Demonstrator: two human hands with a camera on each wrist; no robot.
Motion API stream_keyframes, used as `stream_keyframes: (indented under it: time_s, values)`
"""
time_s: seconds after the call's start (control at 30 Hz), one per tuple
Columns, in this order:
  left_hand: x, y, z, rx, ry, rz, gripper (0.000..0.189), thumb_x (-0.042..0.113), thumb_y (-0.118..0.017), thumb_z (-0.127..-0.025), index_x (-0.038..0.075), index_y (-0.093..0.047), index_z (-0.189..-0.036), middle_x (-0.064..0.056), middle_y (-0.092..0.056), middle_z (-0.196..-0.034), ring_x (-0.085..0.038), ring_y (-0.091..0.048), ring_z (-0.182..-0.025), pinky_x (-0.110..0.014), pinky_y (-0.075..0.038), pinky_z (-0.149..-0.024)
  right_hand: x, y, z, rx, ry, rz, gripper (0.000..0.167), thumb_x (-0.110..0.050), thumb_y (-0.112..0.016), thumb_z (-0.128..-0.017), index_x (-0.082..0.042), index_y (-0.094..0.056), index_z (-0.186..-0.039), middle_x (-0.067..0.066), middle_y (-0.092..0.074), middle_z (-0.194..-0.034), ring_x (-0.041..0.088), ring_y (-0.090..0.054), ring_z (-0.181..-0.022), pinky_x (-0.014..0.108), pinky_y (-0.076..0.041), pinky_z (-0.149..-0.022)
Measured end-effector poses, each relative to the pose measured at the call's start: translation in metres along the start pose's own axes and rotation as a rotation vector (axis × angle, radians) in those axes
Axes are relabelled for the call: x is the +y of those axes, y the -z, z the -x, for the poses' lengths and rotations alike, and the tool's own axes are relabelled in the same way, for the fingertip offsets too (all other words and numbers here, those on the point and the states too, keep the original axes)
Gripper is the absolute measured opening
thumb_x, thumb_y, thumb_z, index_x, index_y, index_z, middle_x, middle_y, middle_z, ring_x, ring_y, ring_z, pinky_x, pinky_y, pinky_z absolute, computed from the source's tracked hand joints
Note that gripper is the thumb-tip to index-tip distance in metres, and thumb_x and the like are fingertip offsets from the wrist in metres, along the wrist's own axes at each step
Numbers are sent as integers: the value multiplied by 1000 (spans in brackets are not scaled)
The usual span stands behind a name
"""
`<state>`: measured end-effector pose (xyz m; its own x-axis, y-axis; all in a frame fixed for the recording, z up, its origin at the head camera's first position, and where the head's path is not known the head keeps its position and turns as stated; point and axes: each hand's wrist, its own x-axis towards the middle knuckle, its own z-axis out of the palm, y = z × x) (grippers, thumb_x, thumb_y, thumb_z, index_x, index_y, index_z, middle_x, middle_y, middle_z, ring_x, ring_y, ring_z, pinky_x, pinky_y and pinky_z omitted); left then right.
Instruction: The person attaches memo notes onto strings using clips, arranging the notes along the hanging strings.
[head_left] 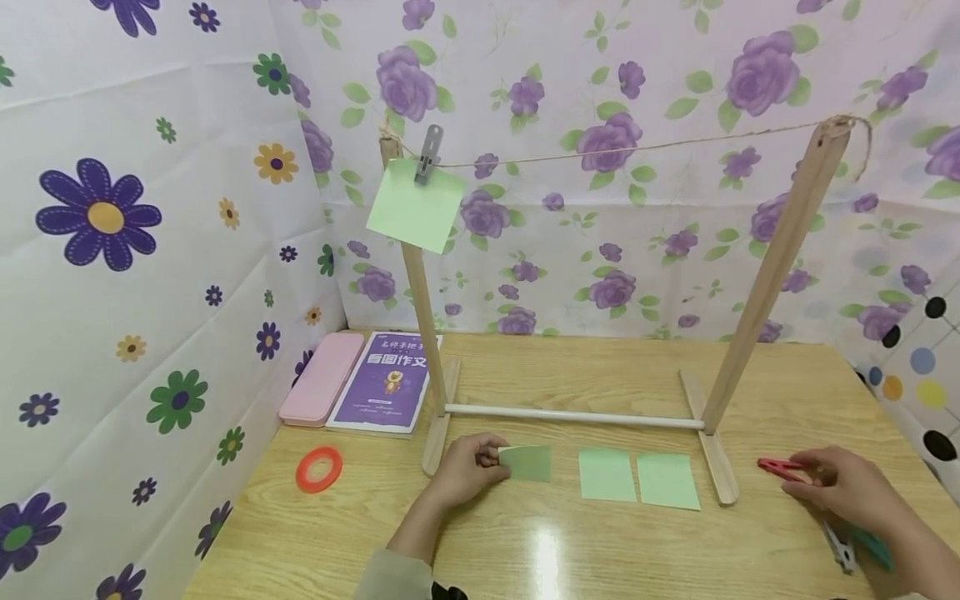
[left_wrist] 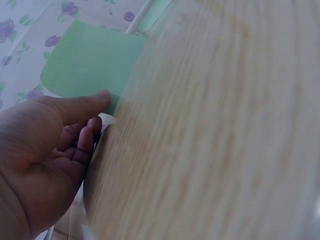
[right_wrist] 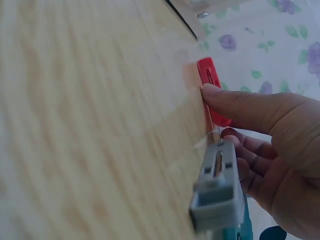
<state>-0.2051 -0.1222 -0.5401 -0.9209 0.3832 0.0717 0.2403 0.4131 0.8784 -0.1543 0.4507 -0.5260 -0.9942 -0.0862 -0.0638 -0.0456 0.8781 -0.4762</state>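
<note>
My left hand pinches a green sticky note by its left edge, just over the table; in the left wrist view the thumb lies on the note. Two more green notes lie flat to its right. On the right, my right hand grips a red clip between thumb and fingers. Close to that wrist lie a grey clip and a teal clip. Another green note hangs from the string under a grey clip.
A wooden frame with a left post, a right post and a white crossbar stands across the table. An orange tape ring, a purple book and a pink case lie at the left.
</note>
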Motion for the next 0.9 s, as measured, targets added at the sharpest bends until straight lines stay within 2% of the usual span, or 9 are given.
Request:
stream_keyframes:
  time_s: [0.07, 0.17, 0.27, 0.4, 0.53, 0.63, 0.8, 0.9]
  values:
    - [0, 0, 0, 4, -8, 2, 22, 8, -81, -86, 10, -74, -107, 4, -66, -86, -9, -59, -77, -22, -55, -70, 1, 1, 0, 3, -10, 2, 59, -41, -77, -91, 8, -66, -122, 11, -70, -99, 18, -63, -81, 26, -51, -56]
    - [0, 1, 0, 5, -17, -1, 8, 9, -80, -87, 9, -73, -92, 5, -64, -79, -7, -57, -72, -21, -53, -66, 2, 0, 1, 12, -25, -1, 63, -42, -77, -90, 11, -64, -122, 4, -68, -93, 13, -61, -78, 25, -52, -56]
    - [0, 1, 1, 4, -20, -9, 15, 11, -80, -88, 10, -68, -79, 6, -61, -72, -7, -53, -67, -21, -50, -62, 3, -1, 1, 11, -43, -4, 65, -42, -78, -89, 12, -63, -122, 1, -68, -91, 11, -61, -77, 23, -53, -58]
    - [-2, 0, 2, 12, -21, -8, 16, 11, -81, -87, 12, -68, -77, 7, -59, -70, -6, -52, -65, -20, -49, -61, 4, -1, 1, 4, -57, -17, 63, -43, -77, -90, 11, -65, -120, 3, -70, -93, 15, -63, -79, 23, -54, -59]
    - [-2, -1, 2, 9, -13, 0, 15, 12, -81, -87, 12, -69, -78, 7, -61, -71, -6, -53, -66, -20, -49, -61, 4, -2, 3, 8, -108, -63, 64, -49, -69, -95, 9, -65, -121, 10, -70, -98, 15, -62, -79, 26, -53, -57]
    - [-2, -2, 2, 5, -9, 5, 15, 13, -81, -87, 12, -69, -79, 6, -61, -72, -7, -53, -67, -20, -49, -62, 4, -4, 5, 28, -164, -130, 67, -53, -62, -98, 7, -63, -126, 15, -72, -102, 14, -64, -79, 27, -54, -57]
    - [-3, -2, 2, 7, -15, 10, 16, 13, -81, -87, 11, -68, -77, 4, -60, -71, -8, -52, -67, -20, -47, -61, 6, -4, 7, 58, -269, -306, 78, -58, -56, -99, 9, -52, -137, 23, -69, -114, 10, -67, -79, 29, -60, -61]
    - [-3, -3, 1, 14, -24, 13, 17, 12, -82, -86, 11, -68, -76, 2, -60, -71, -9, -52, -67, -20, -46, -61, 5, -4, 6, 95, -326, -408, 85, -61, -55, -98, 11, -46, -142, 17, -71, -114, 4, -65, -79, 28, -61, -63]
